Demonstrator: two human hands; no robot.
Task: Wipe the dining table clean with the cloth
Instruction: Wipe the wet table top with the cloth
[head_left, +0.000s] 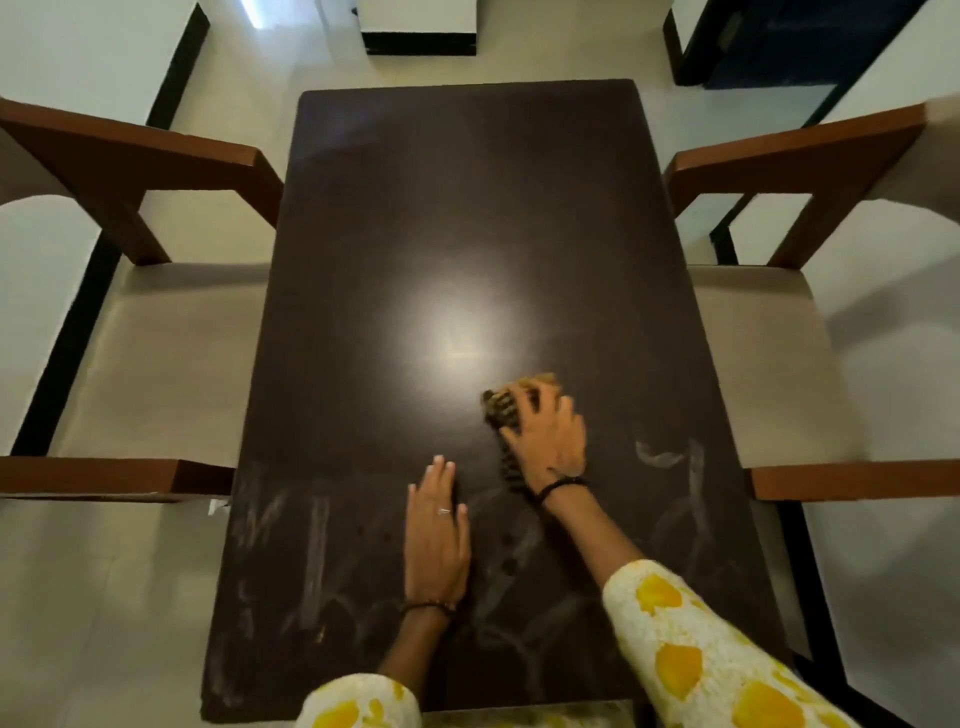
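Observation:
The dark brown dining table (457, 218) fills the middle of the view. Pale smears and streaks mark its near half, on the left, the centre and the right. My right hand (550, 436) lies on a crumpled brown and yellow striped cloth (501, 408) right of the table's centre, fingers spread over it and pressing it down. The cloth shows beyond and left of the fingers and is blurred. My left hand (436, 535) rests flat on the tabletop nearer to me, fingers straight, apart from the cloth.
A wooden armchair with a beige seat (156, 358) stands tight against the table's left side, and another armchair (769, 353) against the right. Pale tiled floor (270, 67) surrounds them. A white block with a black base (420, 31) stands past the far end.

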